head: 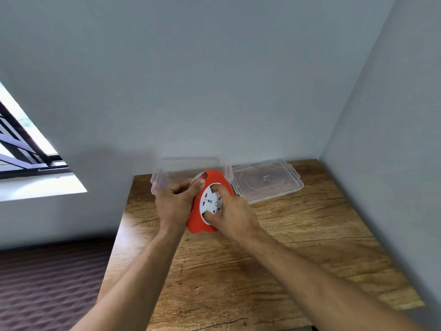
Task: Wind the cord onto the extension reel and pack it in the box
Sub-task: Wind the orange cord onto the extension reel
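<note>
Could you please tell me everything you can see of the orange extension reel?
The extension reel is a flat, round-edged orange plastic housing with a white central disc carrying socket holes and a small hub. It is held tilted above the wooden table, in front of the clear plastic box. The left hand grips its left edge, thumb over the rim; the right hand presses fingers into recesses of the white disc. No loose cord shows.

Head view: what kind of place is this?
Likely a room in a home or small office: a wood-grain table set into a corner of plain grey walls, a barred window at left, dark patterned flooring below.
</note>
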Action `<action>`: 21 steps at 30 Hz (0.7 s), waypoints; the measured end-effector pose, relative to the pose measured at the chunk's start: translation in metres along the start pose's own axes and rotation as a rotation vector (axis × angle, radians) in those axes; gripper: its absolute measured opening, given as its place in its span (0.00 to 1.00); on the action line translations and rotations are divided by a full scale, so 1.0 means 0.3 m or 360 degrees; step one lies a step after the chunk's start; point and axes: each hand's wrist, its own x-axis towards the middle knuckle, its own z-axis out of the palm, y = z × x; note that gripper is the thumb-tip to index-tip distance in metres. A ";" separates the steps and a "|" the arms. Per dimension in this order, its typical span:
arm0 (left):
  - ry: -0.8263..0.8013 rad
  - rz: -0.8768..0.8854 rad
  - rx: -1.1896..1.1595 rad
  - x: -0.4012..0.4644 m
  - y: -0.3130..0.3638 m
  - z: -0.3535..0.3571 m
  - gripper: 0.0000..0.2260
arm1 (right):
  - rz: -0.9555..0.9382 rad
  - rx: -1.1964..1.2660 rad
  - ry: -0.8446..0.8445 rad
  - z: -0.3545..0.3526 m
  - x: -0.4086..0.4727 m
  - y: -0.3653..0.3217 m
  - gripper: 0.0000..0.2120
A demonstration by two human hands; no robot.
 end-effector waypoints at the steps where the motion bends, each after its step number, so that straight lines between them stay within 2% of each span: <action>1: -0.0017 -0.0083 -0.0020 -0.006 -0.007 0.001 0.08 | -0.0018 -0.0050 -0.0025 -0.003 0.002 0.009 0.31; 3: -0.0084 -0.0206 0.0060 -0.012 -0.028 -0.004 0.09 | -0.0060 -0.0185 -0.0060 -0.007 0.003 0.025 0.31; 6: -0.0246 -0.0221 0.0468 -0.028 -0.067 -0.022 0.13 | -0.0148 -0.0431 -0.0179 -0.010 -0.007 0.050 0.34; 8: -0.0375 -0.0345 0.0612 -0.037 -0.089 -0.039 0.16 | -0.0193 -0.0537 -0.0293 -0.007 -0.022 0.069 0.34; 13: -0.0546 -0.0871 0.0601 -0.043 -0.155 -0.100 0.14 | -0.0330 -0.0639 -0.0528 0.027 -0.081 0.078 0.31; 16: -0.0562 -0.1005 0.0639 -0.055 -0.201 -0.122 0.11 | -0.0409 -0.0695 -0.0611 0.045 -0.108 0.069 0.30; 21: -0.0631 -0.1205 0.0589 -0.082 -0.270 -0.146 0.13 | -0.0465 -0.0820 -0.0779 0.073 -0.151 0.042 0.27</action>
